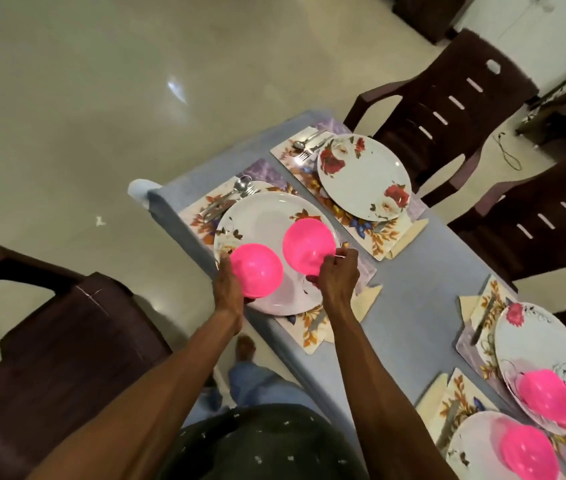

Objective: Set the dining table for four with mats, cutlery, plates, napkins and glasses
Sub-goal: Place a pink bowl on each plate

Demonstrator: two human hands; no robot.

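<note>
Pink bowls (304, 245) in both hands (338, 277) over plate (261, 216)

Four floral mats lie on the blue surface (423, 306), each under a white flowered plate. The near-left plate (261, 216) carries two pink bowls, one (257, 270) left, one (306, 245) right. The far plate (364, 176) is bare; spoon and fork (304, 147) lie beside it.
</note>
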